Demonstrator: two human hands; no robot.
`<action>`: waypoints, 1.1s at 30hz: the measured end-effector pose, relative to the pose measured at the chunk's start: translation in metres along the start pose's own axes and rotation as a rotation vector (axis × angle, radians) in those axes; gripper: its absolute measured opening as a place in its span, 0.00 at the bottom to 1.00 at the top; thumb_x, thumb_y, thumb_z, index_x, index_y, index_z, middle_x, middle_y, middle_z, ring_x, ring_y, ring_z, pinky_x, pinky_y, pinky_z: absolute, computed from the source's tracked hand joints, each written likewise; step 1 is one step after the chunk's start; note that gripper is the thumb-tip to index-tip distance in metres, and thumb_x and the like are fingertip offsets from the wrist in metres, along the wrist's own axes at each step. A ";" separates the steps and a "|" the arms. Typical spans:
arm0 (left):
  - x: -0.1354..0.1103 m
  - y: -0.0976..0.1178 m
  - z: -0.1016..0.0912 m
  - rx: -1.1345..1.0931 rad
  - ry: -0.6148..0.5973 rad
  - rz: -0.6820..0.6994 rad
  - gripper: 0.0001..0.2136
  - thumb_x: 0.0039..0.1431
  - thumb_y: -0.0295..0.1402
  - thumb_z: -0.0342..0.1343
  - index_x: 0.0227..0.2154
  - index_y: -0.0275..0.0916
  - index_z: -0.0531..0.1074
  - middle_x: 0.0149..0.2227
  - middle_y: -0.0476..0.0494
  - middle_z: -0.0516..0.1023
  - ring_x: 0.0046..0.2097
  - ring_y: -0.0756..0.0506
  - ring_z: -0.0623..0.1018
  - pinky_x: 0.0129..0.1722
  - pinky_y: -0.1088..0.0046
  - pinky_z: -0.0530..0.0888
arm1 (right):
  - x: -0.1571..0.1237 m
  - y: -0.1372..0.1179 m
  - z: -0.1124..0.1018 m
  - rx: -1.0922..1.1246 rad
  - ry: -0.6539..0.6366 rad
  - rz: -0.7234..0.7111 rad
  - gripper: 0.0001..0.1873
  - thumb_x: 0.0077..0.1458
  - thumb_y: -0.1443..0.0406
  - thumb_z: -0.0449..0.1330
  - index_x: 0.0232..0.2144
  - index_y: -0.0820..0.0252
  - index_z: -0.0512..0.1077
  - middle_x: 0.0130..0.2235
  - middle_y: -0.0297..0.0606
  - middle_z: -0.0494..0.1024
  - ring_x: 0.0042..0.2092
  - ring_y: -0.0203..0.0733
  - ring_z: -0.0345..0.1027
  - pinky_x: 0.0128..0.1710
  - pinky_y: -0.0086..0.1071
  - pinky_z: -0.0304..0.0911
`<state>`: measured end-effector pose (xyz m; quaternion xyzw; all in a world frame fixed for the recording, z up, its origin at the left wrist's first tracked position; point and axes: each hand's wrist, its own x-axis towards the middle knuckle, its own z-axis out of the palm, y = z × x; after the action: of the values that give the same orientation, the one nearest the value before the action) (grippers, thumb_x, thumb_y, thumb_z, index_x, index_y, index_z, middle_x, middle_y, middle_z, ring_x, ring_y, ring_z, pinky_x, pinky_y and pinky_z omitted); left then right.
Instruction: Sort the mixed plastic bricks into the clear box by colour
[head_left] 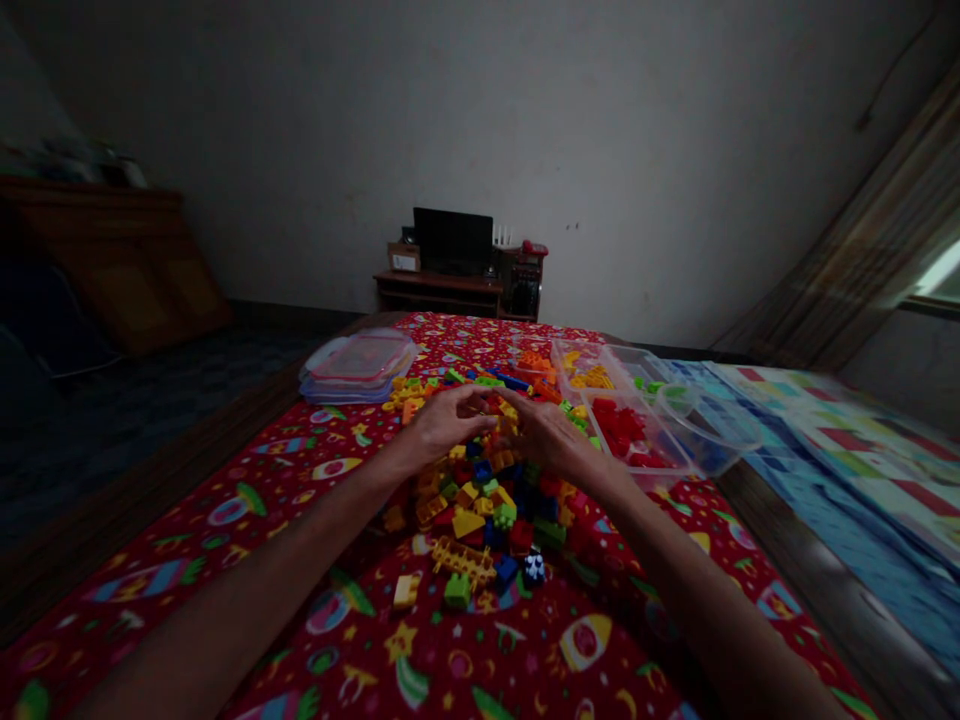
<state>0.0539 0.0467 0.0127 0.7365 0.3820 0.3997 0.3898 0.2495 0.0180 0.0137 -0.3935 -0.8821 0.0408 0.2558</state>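
Brick cluster: a small orange and yellow brick cluster (504, 412) sits at the centre of the frame, held just above the heap where the two hands meet.
Left hand: the left hand (442, 425) comes in from the lower left. Its fingers are curled, and the thumb and fingertips are pinched onto the left side of the brick cluster.
Right hand: the right hand (553, 437) comes in from the lower right, back of the hand upward. Its fingers are bent inward and closed on the right side of the same cluster. The dim light hides how many pieces are in the grip.
Heap: a loose pile of bricks (487, 500) in yellow, orange, red, blue and green lies directly under and just below the hands.
Strays: at the near edge of the heap lie a yellow fence piece (463, 560), a green block (456, 591), a yellow block (406, 590) and a blue and white block (534, 568), all slightly apart from the pile.
Red box: a clear container of red bricks (630, 435) stands just right of the right hand.
Other boxes: behind it, right of centre, are clear containers holding yellow bricks (590, 375), orange bricks (534, 362) and green bricks (660, 390).
Lids: a stack of clear lids (360, 365) lies left of centre, beyond the left hand.
Cloth: a red cloth printed with rockets and stars (525, 660) carries everything and fills the lower half of the frame.
Right edge: a patchwork cloth (862, 450) lies beside the red one.
Background: a low cabinet with a dark screen (454, 240) stands against the far wall at top centre, and a curtain (862, 250) hangs at the upper right.
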 end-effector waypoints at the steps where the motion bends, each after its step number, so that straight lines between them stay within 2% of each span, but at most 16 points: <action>1: 0.000 0.001 0.002 -0.051 0.012 -0.027 0.23 0.44 0.37 0.62 0.45 0.36 0.72 0.35 0.46 0.77 0.33 0.47 0.77 0.31 0.72 0.75 | 0.000 -0.004 -0.002 0.027 0.004 -0.002 0.33 0.55 0.67 0.60 0.62 0.57 0.56 0.40 0.43 0.78 0.35 0.39 0.69 0.33 0.29 0.60; 4: -0.002 0.002 0.007 -0.120 0.056 -0.076 0.25 0.41 0.35 0.65 0.45 0.37 0.70 0.35 0.47 0.77 0.32 0.48 0.77 0.31 0.72 0.74 | 0.001 -0.013 -0.008 0.089 0.019 -0.013 0.21 0.57 0.69 0.58 0.54 0.59 0.68 0.40 0.43 0.78 0.35 0.37 0.70 0.33 0.27 0.59; 6: -0.003 0.003 0.008 -0.136 0.051 -0.087 0.26 0.40 0.35 0.65 0.46 0.37 0.69 0.34 0.47 0.76 0.31 0.48 0.77 0.31 0.73 0.74 | 0.001 -0.015 -0.010 0.097 0.033 -0.009 0.16 0.57 0.68 0.58 0.48 0.60 0.73 0.39 0.43 0.78 0.36 0.37 0.70 0.34 0.26 0.59; 11: -0.002 0.003 0.002 -0.101 0.016 -0.050 0.21 0.47 0.40 0.61 0.45 0.38 0.69 0.34 0.46 0.76 0.31 0.47 0.78 0.29 0.72 0.75 | 0.000 -0.006 -0.021 0.014 0.034 0.099 0.13 0.57 0.65 0.57 0.44 0.59 0.76 0.34 0.41 0.79 0.31 0.36 0.69 0.31 0.27 0.58; 14: 0.000 0.004 -0.005 -0.014 0.021 0.021 0.18 0.52 0.42 0.57 0.44 0.38 0.71 0.34 0.45 0.78 0.33 0.45 0.79 0.31 0.70 0.76 | 0.002 0.015 -0.037 -0.036 0.087 0.200 0.13 0.56 0.64 0.57 0.43 0.59 0.76 0.31 0.39 0.79 0.28 0.35 0.67 0.29 0.26 0.57; 18: 0.000 0.005 -0.010 0.109 -0.009 0.061 0.16 0.55 0.40 0.52 0.42 0.37 0.73 0.36 0.43 0.80 0.34 0.44 0.80 0.34 0.69 0.76 | 0.013 0.062 -0.062 -0.211 0.209 0.370 0.11 0.55 0.64 0.58 0.38 0.62 0.78 0.33 0.42 0.80 0.31 0.37 0.70 0.31 0.28 0.60; 21: -0.002 0.009 -0.009 0.202 -0.011 0.089 0.15 0.55 0.38 0.50 0.42 0.37 0.74 0.38 0.42 0.81 0.37 0.44 0.80 0.37 0.69 0.76 | 0.023 0.096 -0.076 -0.328 0.239 0.530 0.14 0.54 0.65 0.58 0.41 0.65 0.77 0.38 0.48 0.80 0.37 0.43 0.72 0.38 0.31 0.63; 24: -0.004 0.014 -0.009 0.299 0.007 0.128 0.15 0.55 0.37 0.50 0.41 0.37 0.75 0.40 0.43 0.81 0.42 0.43 0.79 0.40 0.69 0.76 | 0.027 0.112 -0.081 -0.399 0.278 0.635 0.19 0.54 0.63 0.58 0.47 0.67 0.74 0.45 0.53 0.78 0.46 0.50 0.71 0.45 0.37 0.63; 26: -0.005 0.017 -0.009 0.341 0.011 0.147 0.14 0.55 0.36 0.50 0.41 0.38 0.75 0.41 0.43 0.80 0.44 0.43 0.79 0.42 0.69 0.75 | 0.026 0.109 -0.081 -0.412 0.332 0.630 0.19 0.56 0.62 0.56 0.48 0.67 0.74 0.46 0.54 0.77 0.48 0.51 0.71 0.47 0.38 0.62; 28: -0.006 0.018 -0.008 0.365 0.005 0.159 0.14 0.56 0.35 0.49 0.41 0.38 0.75 0.42 0.43 0.80 0.43 0.43 0.79 0.42 0.69 0.75 | 0.022 0.097 -0.079 -0.383 0.382 0.601 0.18 0.57 0.62 0.54 0.46 0.65 0.75 0.42 0.52 0.79 0.45 0.49 0.73 0.46 0.37 0.63; 31: -0.006 0.017 -0.003 0.428 -0.019 0.221 0.13 0.57 0.34 0.49 0.41 0.38 0.75 0.43 0.43 0.80 0.43 0.44 0.78 0.44 0.69 0.75 | 0.012 0.074 -0.073 -0.283 0.411 0.516 0.16 0.57 0.63 0.53 0.41 0.63 0.77 0.35 0.45 0.81 0.37 0.44 0.75 0.39 0.33 0.65; 33: -0.010 0.018 0.005 0.492 -0.062 0.321 0.13 0.59 0.35 0.50 0.43 0.38 0.74 0.45 0.42 0.79 0.46 0.44 0.77 0.48 0.66 0.73 | 0.007 0.059 -0.070 -0.239 0.396 0.461 0.16 0.58 0.63 0.52 0.38 0.62 0.78 0.32 0.42 0.81 0.32 0.40 0.74 0.34 0.29 0.63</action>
<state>0.0592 0.0299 0.0234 0.8718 0.3338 0.3289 0.1427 0.3188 0.0542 0.0613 -0.6104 -0.7014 -0.0837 0.3584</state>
